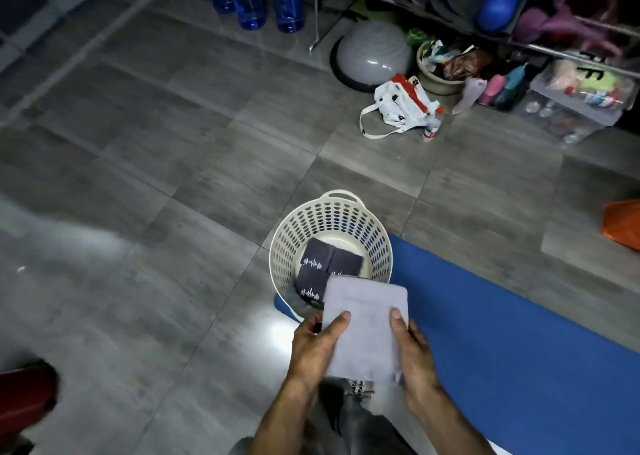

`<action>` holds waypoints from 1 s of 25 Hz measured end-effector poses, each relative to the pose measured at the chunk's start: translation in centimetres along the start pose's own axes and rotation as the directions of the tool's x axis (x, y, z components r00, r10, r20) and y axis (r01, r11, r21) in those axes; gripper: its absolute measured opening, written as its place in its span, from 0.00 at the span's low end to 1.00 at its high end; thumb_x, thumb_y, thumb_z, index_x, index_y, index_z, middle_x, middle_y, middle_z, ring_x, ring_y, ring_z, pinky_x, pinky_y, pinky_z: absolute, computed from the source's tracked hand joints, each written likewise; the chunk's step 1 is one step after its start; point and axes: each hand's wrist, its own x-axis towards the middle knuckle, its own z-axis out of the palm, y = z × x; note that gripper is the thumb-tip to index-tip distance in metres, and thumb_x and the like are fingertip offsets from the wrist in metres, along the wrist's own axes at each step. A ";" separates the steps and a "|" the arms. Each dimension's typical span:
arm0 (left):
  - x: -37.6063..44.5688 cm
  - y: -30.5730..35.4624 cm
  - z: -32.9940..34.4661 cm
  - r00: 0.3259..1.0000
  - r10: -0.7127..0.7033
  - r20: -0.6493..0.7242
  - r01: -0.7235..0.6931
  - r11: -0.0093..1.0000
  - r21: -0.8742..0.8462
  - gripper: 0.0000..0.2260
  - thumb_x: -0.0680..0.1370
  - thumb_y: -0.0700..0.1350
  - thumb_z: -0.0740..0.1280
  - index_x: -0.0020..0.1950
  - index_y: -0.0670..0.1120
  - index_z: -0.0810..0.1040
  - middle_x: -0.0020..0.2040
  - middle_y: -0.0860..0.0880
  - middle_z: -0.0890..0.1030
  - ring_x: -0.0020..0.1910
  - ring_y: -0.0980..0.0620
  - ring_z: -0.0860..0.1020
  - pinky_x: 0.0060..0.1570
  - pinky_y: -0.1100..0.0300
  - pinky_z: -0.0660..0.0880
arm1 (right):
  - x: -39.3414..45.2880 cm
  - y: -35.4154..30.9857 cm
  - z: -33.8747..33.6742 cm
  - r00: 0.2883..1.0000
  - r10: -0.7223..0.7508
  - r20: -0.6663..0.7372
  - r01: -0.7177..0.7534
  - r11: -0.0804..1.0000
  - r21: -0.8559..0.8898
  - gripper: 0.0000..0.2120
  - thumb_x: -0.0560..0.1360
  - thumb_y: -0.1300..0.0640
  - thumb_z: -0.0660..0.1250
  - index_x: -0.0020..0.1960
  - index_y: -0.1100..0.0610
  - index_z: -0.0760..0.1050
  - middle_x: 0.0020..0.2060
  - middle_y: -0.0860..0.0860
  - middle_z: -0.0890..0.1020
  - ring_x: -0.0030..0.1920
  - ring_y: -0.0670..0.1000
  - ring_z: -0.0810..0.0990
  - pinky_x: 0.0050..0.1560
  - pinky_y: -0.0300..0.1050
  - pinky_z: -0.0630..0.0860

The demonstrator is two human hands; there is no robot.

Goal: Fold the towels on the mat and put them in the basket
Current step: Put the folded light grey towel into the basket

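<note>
Taking the basket as my mark, and starting far to its left: a red shape sits low at the edge of my view, well apart from it, on the grey tiled floor. Up beyond the basket and to its left stand several blue bottles.

The basket itself is cream, round and perforated, with a handle on its far rim. Its near side rests on the end of the blue mat, which runs away to the basket's right. Inside it lie folded dark towels with white printing, side by side and touching.

Just nearer to me than the basket, overlapping its near rim, I hold a folded grey towel flat in both hands. My left hand grips its left edge, thumb on top and fingers curled underneath. My right hand grips the right edge the same way, thumb pressing the top face.

Beyond the basket and to its right are a grey dome, a white bag, a pot of clutter and a clear storage box. Far right of the basket, an orange thing shows at the frame's edge.
</note>
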 end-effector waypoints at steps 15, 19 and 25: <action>34.5 2.5 -4.0 0.972 -0.044 0.232 -0.091 0.836 0.541 0.16 0.65 0.50 0.77 0.50 0.49 0.80 0.42 0.56 0.83 0.43 0.58 0.82 0.42 0.68 0.77 | 25.8 10.0 12.3 0.989 -0.016 -0.150 0.018 1.000 0.015 0.16 0.79 0.53 0.66 0.65 0.56 0.76 0.58 0.53 0.83 0.61 0.54 0.80 0.62 0.54 0.76; 46.6 -3.4 -4.6 0.968 -0.102 0.231 -0.072 0.766 0.639 0.22 0.62 0.51 0.75 0.55 0.48 0.79 0.47 0.53 0.82 0.48 0.50 0.80 0.39 0.60 0.73 | 35.9 17.4 12.8 0.988 0.067 -0.138 -0.061 0.997 0.053 0.11 0.80 0.55 0.63 0.60 0.53 0.79 0.54 0.52 0.84 0.55 0.51 0.82 0.52 0.46 0.79; 58.8 -13.8 -6.3 0.964 -0.200 0.178 0.004 0.676 0.737 0.18 0.73 0.45 0.74 0.62 0.47 0.76 0.60 0.46 0.80 0.57 0.46 0.78 0.60 0.50 0.75 | 46.9 27.6 11.5 0.965 0.200 -0.167 -0.207 0.978 -0.022 0.13 0.77 0.48 0.67 0.59 0.53 0.78 0.56 0.53 0.81 0.57 0.56 0.78 0.51 0.52 0.78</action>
